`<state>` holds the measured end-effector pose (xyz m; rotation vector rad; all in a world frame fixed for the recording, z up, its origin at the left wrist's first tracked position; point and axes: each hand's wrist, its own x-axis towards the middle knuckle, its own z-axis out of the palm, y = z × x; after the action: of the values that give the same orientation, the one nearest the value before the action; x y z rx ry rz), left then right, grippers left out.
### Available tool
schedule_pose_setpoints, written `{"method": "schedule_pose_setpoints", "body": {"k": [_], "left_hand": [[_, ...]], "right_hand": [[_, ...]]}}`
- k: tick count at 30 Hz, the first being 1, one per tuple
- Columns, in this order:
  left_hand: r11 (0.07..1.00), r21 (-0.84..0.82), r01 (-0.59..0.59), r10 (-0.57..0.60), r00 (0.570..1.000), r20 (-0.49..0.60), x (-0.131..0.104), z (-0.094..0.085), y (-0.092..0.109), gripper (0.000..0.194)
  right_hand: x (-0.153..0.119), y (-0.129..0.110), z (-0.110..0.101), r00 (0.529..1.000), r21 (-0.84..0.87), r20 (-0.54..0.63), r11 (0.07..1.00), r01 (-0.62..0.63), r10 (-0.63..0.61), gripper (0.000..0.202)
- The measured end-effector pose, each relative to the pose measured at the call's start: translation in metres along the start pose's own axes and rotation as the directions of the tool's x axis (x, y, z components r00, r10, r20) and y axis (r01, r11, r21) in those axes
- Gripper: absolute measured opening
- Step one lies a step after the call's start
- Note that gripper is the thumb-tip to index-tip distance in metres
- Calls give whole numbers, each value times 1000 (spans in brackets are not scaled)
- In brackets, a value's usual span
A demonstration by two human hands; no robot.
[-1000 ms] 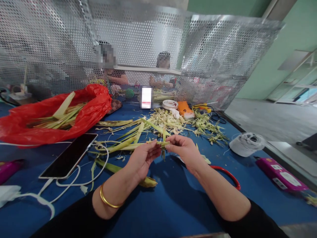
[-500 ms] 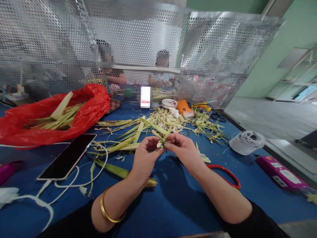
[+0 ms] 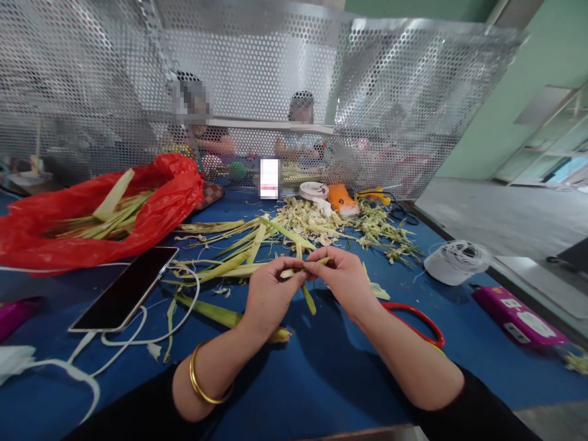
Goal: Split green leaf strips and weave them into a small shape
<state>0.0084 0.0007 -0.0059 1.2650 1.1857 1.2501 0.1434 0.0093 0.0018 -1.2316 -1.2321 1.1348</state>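
Over the middle of the blue table, my left hand (image 3: 272,288) and my right hand (image 3: 337,275) meet fingertip to fingertip. Both pinch a small piece of folded green leaf strips (image 3: 309,300), with one end hanging below the fingers and others sticking out to the sides. Its centre is partly hidden by my fingertips. Just beyond my hands lie long pale green leaf strips (image 3: 229,269). A wider green leaf (image 3: 211,312) rests on the table partly behind my left wrist. Beside my right forearm is a red loop-shaped handle (image 3: 418,318), partly covered by the arm.
A red plastic bag (image 3: 156,233) of leaf strips lies left, near a phone (image 3: 124,291) with a white cable. Dried leaf scraps (image 3: 307,220), an orange packet (image 3: 340,199) and a tape roll (image 3: 314,190) lie ahead. White string (image 3: 454,263) and a purple pack (image 3: 519,315) are right. Perforated panels stand behind.
The leaf piece has turned between my fingers: its ends pointed upward before, and now one hangs down and others lie sideways. My hands have stayed almost in place.
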Motion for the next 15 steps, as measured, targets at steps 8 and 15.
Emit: {"method": "schedule_pose_setpoints", "body": {"k": [8, 15], "left_hand": [[998, -20, 60, -58, 997, 57, 3, -2, -2, 22], [985, -168, 40, -9, 983, 182, 3, -4, 12, 28]], "right_hand": [[5, 1, -4, 999, 46, -32, 998, 30, -29, 21], [11, -5, -15, 991, -34, -30, 991, 132, -133, 19]]}}
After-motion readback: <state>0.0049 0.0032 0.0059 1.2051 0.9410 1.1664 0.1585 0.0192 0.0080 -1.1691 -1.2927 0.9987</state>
